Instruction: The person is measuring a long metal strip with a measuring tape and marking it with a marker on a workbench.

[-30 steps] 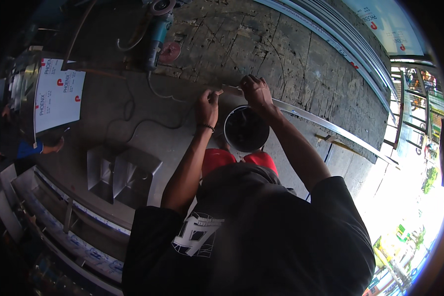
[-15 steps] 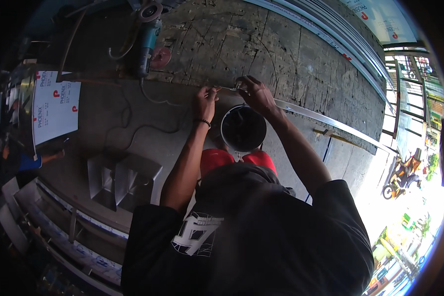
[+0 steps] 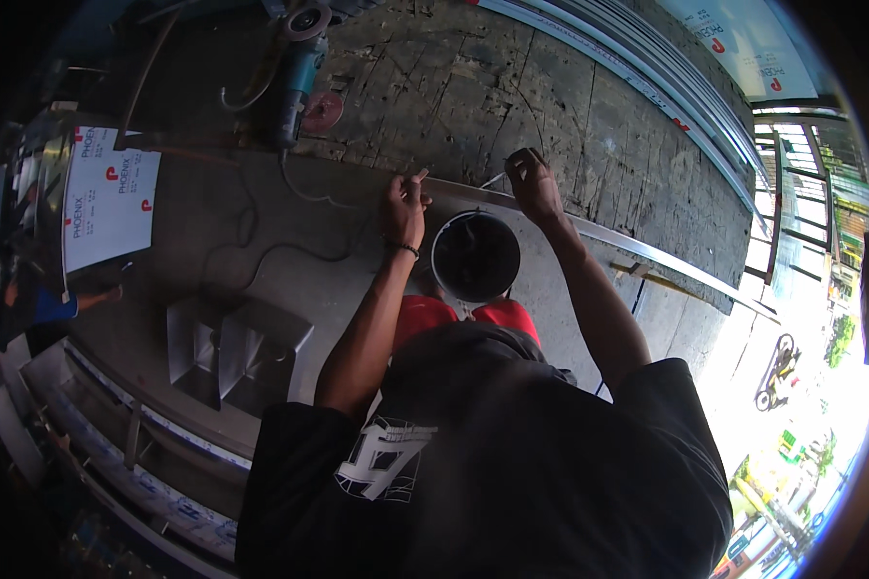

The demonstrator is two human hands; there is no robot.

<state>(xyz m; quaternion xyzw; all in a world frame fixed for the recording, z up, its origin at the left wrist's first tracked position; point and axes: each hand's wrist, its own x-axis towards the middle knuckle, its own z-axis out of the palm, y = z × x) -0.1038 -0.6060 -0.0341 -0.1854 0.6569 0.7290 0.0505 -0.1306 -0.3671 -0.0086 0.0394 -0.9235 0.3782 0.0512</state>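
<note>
My left hand point(image 3: 405, 209), with a dark bracelet at the wrist, is curled at the near edge of the wooden workbench point(image 3: 473, 87). Its fingertips are closed, and whatever lies between them is too small to name. My right hand point(image 3: 535, 187) hovers over the same edge farther right, fingers pinched round a thin, pale, shiny strip point(image 3: 493, 180) that points left. Most of the strip is hidden inside the fist. Along the bench edge runs a long silvery metal bar point(image 3: 647, 248), passing under my right wrist. Below and between my hands stands a dark round bucket point(image 3: 476, 256).
A teal angle grinder point(image 3: 298, 82) lies on the bench at left, beside a reddish disc point(image 3: 321, 113); its cord trails to the floor. Long metal profiles point(image 3: 608, 60) line the far side. Bent sheet-metal pieces point(image 3: 237, 352) stand on the floor at left. Another person's arm point(image 3: 101, 302) shows far left.
My hands, close together half a second ago with a thin piece between them, are now apart. My right hand has moved right with the thin strip; my left has barely moved.
</note>
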